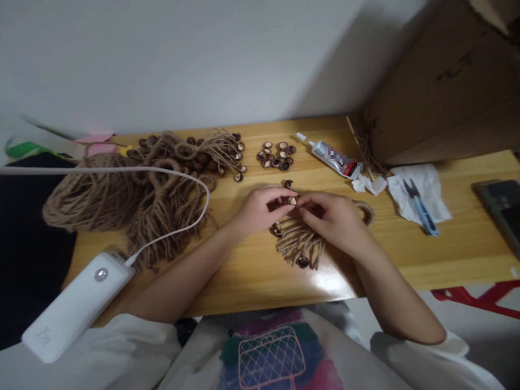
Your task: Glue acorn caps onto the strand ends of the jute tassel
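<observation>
My left hand (262,208) pinches a half nutshell (292,201) between thumb and fingertips, its pale inside showing. Close against it on the right, the thumb and forefinger of my right hand (333,219) are pressed together; what they grip is too small to make out. Below both hands a twine tassel (298,238) fans out on the table, its wrapped ring (368,212) partly hidden behind my right hand. One dark half shell (303,262) sits at the strands' lower ends, another (277,229) at their left side. A further shell (288,184) lies just above my left fingers.
Loose half shells (284,146) lie toward the wall, beside a glue tube (335,160). Twine bundles (158,216) and a twine ball (93,189) fill the left. A corded power bank (77,309) is nearest. Thread snips (422,208) on tissue, a phone (501,203) and a cardboard box (439,97) stand right.
</observation>
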A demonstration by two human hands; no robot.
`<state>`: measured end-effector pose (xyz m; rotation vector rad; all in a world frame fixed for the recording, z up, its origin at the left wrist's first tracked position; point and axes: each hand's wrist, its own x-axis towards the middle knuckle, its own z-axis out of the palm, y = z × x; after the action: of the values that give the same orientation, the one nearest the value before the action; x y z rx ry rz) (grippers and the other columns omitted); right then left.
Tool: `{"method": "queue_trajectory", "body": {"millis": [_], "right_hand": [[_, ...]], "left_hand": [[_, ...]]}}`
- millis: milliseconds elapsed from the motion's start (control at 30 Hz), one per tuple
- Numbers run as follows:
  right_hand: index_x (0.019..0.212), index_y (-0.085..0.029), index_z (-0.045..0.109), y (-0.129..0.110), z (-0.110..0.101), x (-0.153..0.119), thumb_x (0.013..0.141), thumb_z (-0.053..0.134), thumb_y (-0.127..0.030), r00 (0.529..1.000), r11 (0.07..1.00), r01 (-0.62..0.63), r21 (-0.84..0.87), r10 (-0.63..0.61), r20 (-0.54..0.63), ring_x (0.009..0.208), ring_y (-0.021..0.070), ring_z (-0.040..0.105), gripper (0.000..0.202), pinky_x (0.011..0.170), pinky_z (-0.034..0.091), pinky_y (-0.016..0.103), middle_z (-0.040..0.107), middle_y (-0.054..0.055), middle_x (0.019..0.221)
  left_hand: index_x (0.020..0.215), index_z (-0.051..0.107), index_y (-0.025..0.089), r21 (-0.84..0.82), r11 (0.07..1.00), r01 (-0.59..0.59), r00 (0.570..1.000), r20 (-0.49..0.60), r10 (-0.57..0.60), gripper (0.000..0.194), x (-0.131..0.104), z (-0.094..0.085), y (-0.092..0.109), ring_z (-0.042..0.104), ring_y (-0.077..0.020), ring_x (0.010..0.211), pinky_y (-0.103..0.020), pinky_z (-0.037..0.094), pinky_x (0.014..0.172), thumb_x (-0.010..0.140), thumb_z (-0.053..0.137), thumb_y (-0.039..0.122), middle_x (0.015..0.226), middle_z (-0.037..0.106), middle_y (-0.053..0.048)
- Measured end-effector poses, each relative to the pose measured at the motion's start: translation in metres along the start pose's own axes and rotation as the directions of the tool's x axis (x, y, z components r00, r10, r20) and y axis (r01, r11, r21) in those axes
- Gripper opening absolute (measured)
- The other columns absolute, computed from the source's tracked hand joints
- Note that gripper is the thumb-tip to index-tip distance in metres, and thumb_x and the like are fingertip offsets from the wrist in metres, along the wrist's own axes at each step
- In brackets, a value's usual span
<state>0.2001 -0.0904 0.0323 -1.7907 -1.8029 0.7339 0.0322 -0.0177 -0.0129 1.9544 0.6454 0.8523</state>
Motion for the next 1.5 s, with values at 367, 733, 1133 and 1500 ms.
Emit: {"method": "queue_trajectory", "body": {"millis": [367, 733, 1133, 1500], "right_hand": [[0.087, -0.018, 0.069, -0.0014, -0.0002, -0.0004, 0.080, 0.052, -0.020, 1.000, 1.000, 0.027, -0.011, -0.027, 0.010, 0.055, 0.0117, 0.054, 0.018, 0.055, 0.036, 0.022, 0.066, 0.000, 0.067], [0.090, -0.019, 0.069, -0.0024, 0.0001, -0.0001, 0.081, 0.051, -0.018, 0.998, 0.998, 0.060, -0.026, -0.059, 0.039, 0.060, 0.0131, 0.058, 0.020, 0.058, 0.037, 0.022, 0.069, 0.001, 0.076], [0.090, -0.019, 0.070, -0.0023, -0.0001, -0.0009, 0.082, 0.052, -0.017, 0.998, 0.998, 0.050, -0.047, -0.048, 0.048, 0.068, 0.0148, 0.062, 0.019, 0.062, 0.040, 0.023, 0.071, 0.002, 0.082], [0.082, -0.018, 0.069, -0.0018, -0.0013, -0.0002, 0.078, 0.059, -0.019, 0.994, 0.983, -0.096, -0.157, 0.085, -0.070, 0.059, 0.0153, 0.060, 0.011, 0.056, 0.037, 0.024, 0.068, 0.001, 0.067]], "left_hand": [[0.096, 0.070, 0.014, -0.016, 1.000, -0.012, 1.000, -0.009, 0.011, 0.020, 0.0002, -0.0003, 0.0001, 0.061, -0.0105, 0.068, -0.023, 0.051, 0.064, 0.077, 0.065, 0.012, 0.082, 0.069, -0.005], [0.096, 0.069, 0.016, -0.012, 0.999, -0.048, 0.999, -0.007, 0.048, 0.020, 0.0011, -0.0013, -0.0029, 0.062, -0.0114, 0.073, -0.025, 0.053, 0.068, 0.077, 0.066, 0.011, 0.090, 0.068, -0.006], [0.093, 0.069, 0.013, -0.070, 0.995, 0.067, 0.998, -0.001, -0.067, 0.018, 0.0004, 0.0000, 0.0002, 0.062, -0.0106, 0.070, -0.023, 0.051, 0.067, 0.074, 0.067, 0.011, 0.083, 0.069, -0.004], [0.092, 0.071, 0.015, -0.044, 0.976, 0.215, 0.977, 0.017, -0.214, 0.022, 0.0018, -0.0012, 0.0033, 0.064, -0.0112, 0.068, -0.022, 0.051, 0.064, 0.070, 0.071, 0.014, 0.083, 0.072, -0.004]]}}
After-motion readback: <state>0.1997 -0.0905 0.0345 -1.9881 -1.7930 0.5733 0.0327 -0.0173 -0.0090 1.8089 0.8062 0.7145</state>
